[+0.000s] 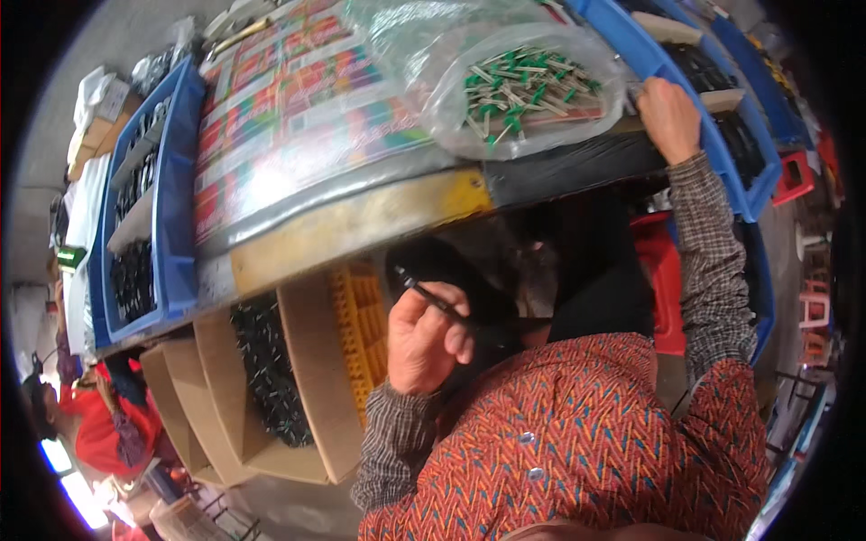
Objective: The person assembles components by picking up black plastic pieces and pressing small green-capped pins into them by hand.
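My left hand [422, 341] is closed around a slim black pen-shaped piece [444, 305] with a pale tip, held below the table edge in front of my lap. My right hand [670, 119] rests at the table's front edge, fingers curled, between a clear plastic bag and a blue bin; whatever those fingers hold is hidden. Inside the open clear bag [591, 126] lie many thin metal pieces with green parts [532, 86]. The blue bin [654, 56] on the right has compartments with dark pieces.
Colourful printed sheets cover the table [361, 194]. At the left stands another blue bin [180, 207] of black pieces. Below are a cardboard box [316, 388] holding black pieces and a yellow crate [356, 325]. A person in red [113, 437] is at the far left.
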Motion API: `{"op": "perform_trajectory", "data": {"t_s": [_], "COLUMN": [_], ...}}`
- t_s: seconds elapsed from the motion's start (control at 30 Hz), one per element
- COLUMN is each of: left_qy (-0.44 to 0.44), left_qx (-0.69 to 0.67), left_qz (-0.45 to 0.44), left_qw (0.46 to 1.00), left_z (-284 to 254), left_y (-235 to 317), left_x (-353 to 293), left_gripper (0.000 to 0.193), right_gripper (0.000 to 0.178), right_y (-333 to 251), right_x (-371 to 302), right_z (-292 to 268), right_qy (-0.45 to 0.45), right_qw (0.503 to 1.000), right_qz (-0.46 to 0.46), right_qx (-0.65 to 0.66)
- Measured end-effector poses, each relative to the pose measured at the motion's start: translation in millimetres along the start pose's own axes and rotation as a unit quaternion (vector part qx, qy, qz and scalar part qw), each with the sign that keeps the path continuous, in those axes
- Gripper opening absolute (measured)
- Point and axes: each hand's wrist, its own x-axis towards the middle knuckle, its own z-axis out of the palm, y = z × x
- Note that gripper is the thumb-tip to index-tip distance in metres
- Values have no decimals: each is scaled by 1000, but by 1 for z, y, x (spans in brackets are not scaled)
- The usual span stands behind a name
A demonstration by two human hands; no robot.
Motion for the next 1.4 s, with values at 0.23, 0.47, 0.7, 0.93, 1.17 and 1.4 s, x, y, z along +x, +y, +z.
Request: {"op": "perform_trajectory", "data": {"t_s": [0.23, 0.47, 0.7, 0.93, 1.17, 1.4], "left_qy": [-28, 11, 4, 21, 36, 37], "left_qx": [-127, -155, -152, -122, -112, -101], "left_qz": [15, 15, 16, 40, 58, 66], "left_qw": [991, 988, 988, 991, 991, 992], "left_z": [-25, -36, -49, -56, -65, -68], "left_y": [-14, -20, -23, -23, -25, -26], "left_x": [-5, -18, -25, -37, -45, -46], "left_gripper": [21, 19, 20, 19, 17, 15], "right_gripper": [21, 16, 22, 27, 24, 25], "right_y": [-8, -75, -156, -191, -200, -207], "right_x": [0, -59, -118, -146, -157, -161], "right_z": [-1, -88, -108, -108, -103, -103], "right_qy": [-3, -51, -198, -265, -314, -308], "right_qw": [998, 942, 785, 690, 656, 652], "right_qz": [-26, -114, -225, -249, -276, -282], "right_qx": [49, 312, 543, 627, 629, 633]}}
